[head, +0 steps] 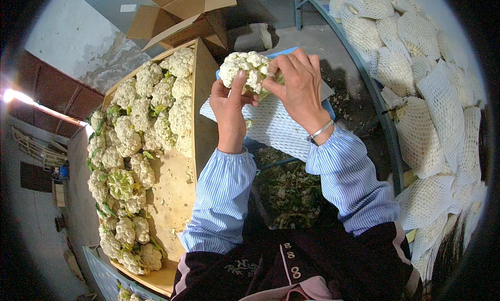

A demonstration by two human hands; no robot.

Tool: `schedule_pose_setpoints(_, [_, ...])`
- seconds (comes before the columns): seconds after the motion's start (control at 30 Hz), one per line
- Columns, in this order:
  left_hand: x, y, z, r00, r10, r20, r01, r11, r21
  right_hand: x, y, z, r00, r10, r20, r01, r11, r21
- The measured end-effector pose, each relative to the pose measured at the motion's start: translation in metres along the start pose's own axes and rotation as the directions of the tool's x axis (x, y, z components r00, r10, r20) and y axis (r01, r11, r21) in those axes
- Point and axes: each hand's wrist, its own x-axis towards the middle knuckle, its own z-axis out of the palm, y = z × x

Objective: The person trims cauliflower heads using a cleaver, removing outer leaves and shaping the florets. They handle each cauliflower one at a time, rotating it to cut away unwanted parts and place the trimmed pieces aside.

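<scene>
Between my two hands is a white cauliflower head (244, 69), held above a stack of white foam net sleeves (273, 125). My left hand (230, 109) grips it from the near left, thumb laid over the florets. At its right side, my right hand (299, 82) has thumb and fingertips pinched together against the florets; whether a small piece sits between them is hidden. Under the foam sleeves shows part of a blue surface (329, 109). Striped sleeve covers reach both wrists, and a metal bangle (321, 130) circles the right one.
Left of me stands a wooden bin (172, 184) with many cauliflowers (129, 135). Cauliflowers in foam nets (418, 144) pile up on a metal-framed table (365, 70) at right. An open cardboard box (187, 23) stands beyond the bin. Leaf and floret scraps (295, 191) lie below my arms.
</scene>
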Motion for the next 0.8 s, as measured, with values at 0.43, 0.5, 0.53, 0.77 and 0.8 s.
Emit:
schedule_pose_setpoints(0.43, [0.002,0.005,-0.014,1.000,-0.019,0.012,0.020,0.995,-0.093,-0.022,0.012,-0.059,0.690,0.113,0.715,-0.547,0.728,0.413])
schedule_pose_setpoints(0.5, [-0.001,0.007,-0.017,1.000,-0.015,0.013,0.016,0.995,-0.098,-0.036,0.023,-0.069,0.606,0.189,0.773,-0.614,0.729,0.303])
schedule_pose_setpoints(0.53, [-0.002,0.007,-0.017,1.000,-0.013,0.020,0.015,0.994,-0.104,-0.039,0.031,-0.069,0.597,0.317,0.737,-0.648,0.732,0.210])
schedule_pose_setpoints(0.77, [-0.021,0.013,-0.020,0.992,-0.083,0.100,0.096,0.986,-0.135,-0.076,0.072,-0.081,0.701,0.372,0.609,-0.390,0.914,-0.110])
schedule_pose_setpoints(0.8, [-0.023,0.013,-0.021,0.991,-0.094,0.101,0.107,0.985,-0.135,-0.080,0.071,-0.080,0.702,0.363,0.613,-0.386,0.917,-0.101])
